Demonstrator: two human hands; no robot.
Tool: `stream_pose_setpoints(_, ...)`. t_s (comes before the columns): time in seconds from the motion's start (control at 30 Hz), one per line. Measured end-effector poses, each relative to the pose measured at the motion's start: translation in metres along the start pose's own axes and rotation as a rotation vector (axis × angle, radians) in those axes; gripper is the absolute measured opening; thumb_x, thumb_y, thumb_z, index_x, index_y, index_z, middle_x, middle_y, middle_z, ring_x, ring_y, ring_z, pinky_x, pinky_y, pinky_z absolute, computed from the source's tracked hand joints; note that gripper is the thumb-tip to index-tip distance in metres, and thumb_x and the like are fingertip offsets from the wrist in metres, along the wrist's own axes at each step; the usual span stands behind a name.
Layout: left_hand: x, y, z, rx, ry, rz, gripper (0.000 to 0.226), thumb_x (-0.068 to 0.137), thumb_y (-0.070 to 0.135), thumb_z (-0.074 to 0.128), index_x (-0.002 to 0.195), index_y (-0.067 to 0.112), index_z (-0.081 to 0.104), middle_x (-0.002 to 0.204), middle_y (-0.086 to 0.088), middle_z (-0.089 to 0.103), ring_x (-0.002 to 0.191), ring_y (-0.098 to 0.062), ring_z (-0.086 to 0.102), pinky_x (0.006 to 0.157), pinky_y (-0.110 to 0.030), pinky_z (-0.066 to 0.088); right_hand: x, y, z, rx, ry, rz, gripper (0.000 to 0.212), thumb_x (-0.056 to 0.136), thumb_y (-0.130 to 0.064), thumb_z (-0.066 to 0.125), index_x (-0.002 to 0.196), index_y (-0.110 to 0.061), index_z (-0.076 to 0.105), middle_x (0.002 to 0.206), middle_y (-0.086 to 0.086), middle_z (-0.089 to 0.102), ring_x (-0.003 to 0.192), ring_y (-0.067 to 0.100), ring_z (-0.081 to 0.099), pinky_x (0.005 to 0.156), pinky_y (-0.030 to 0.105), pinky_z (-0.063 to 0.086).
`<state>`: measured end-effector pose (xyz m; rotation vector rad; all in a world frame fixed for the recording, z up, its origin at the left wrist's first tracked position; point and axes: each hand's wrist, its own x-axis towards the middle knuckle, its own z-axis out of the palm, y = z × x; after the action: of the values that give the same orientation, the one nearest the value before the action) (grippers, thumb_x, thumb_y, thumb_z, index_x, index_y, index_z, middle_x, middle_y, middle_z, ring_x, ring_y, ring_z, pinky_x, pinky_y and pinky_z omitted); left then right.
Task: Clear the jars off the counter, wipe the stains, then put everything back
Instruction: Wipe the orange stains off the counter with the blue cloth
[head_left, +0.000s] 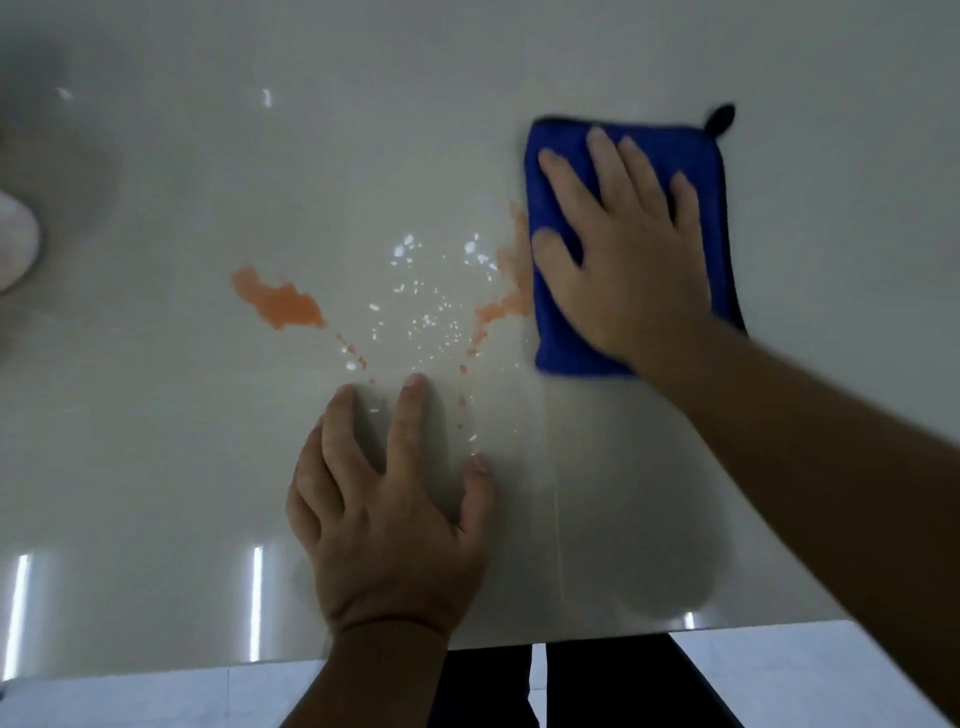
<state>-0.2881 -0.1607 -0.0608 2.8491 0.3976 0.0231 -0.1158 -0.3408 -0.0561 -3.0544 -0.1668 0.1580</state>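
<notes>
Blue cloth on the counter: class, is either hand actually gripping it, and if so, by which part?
Neither grips it. The right hand presses flat on the blue cloth's top face; the left hand rests empty on the counter.

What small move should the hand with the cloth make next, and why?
Probably slide the right hand and blue cloth leftward: an orange stain touches the cloth's left edge, another orange patch lies farther left, and no jars block the way.

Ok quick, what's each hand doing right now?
Left hand: open, flat on the counter, holding nothing.
Right hand: open, pressed flat on the blue cloth.
</notes>
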Motion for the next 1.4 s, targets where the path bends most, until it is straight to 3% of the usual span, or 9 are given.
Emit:
stream_pose_setpoints(0.17,0.000,0.001,-0.001,-0.005,0.007,0.005,0.072,0.078,0.058,0.053,0.143,0.030,0.047,0.150,-0.015,0.036,0.132,-0.039,0.033,0.106,-0.051,0.027,0.034,-0.004,-0.001,0.016,0.008,0.007,0.065,0.098,-0.052,0.020,0.160,-0.034,0.017,0.170,0.004,0.013,0.156,0.027,0.011,0.123,0.057,0.007)
stream_pose_setpoints(0.37,-0.002,0.000,-0.020,-0.121,-0.066,0.049,0.071,0.084,0.056,0.048,0.148,0.029,0.039,0.154,-0.012,0.034,0.139,-0.035,0.031,0.112,-0.049,0.024,-0.094,-0.034,0.009,-0.019,-0.011,-0.025,0.064,0.099,-0.051,0.024,0.160,-0.032,0.017,0.169,0.006,0.018,0.155,0.029,0.017,0.122,0.058,0.013)
stream_pose_setpoints(0.5,0.010,-0.035,-0.034,-0.210,0.012,0.062,0.071,0.088,0.048,0.048,0.150,0.018,0.033,0.152,-0.012,0.037,0.141,-0.031,0.031,0.115,-0.043,0.022,-0.134,-0.041,0.014,-0.031,-0.075,-0.007,0.067,0.097,-0.051,0.027,0.161,-0.031,0.017,0.169,0.005,0.016,0.155,0.028,0.014,0.121,0.060,0.012)
stream_pose_setpoints(0.63,0.040,-0.066,-0.041,-0.100,0.033,-0.022,0.072,0.086,0.043,0.050,0.149,0.012,0.037,0.152,-0.017,0.037,0.141,-0.036,0.030,0.117,-0.047,0.022,-0.108,-0.047,0.007,-0.018,-0.088,-0.011,0.070,0.095,-0.052,0.028,0.161,-0.032,0.014,0.170,0.006,0.013,0.156,0.029,0.012,0.121,0.062,0.010)
stream_pose_setpoints(0.97,0.051,-0.070,-0.033,-0.018,-0.010,-0.050,0.073,0.084,0.051,0.046,0.149,0.019,0.035,0.154,-0.013,0.032,0.141,-0.036,0.025,0.114,-0.050,0.022,0.037,-0.054,0.003,0.013,-0.009,-0.043,0.066,0.098,-0.052,0.021,0.160,-0.034,0.014,0.170,0.004,0.011,0.156,0.028,0.010,0.122,0.060,0.007)
stream_pose_setpoints(1.3,0.051,-0.072,-0.027,-0.050,0.046,-0.046,0.074,0.080,0.047,0.051,0.148,0.018,0.039,0.153,-0.014,0.035,0.139,-0.036,0.028,0.113,-0.049,0.022,-0.141,-0.083,0.016,0.022,-0.016,-0.015,0.067,0.096,-0.049,0.035,0.160,-0.031,0.024,0.169,0.005,0.020,0.155,0.027,0.016,0.121,0.058,0.016)
stream_pose_setpoints(1.4,0.052,-0.073,-0.026,-0.060,0.066,-0.026,0.074,0.079,0.044,0.054,0.147,0.015,0.041,0.152,-0.016,0.037,0.138,-0.038,0.032,0.113,-0.051,0.023,-0.141,-0.088,0.015,0.008,-0.037,0.001,0.070,0.093,-0.051,0.039,0.159,-0.033,0.025,0.169,0.004,0.020,0.155,0.026,0.016,0.121,0.059,0.015)
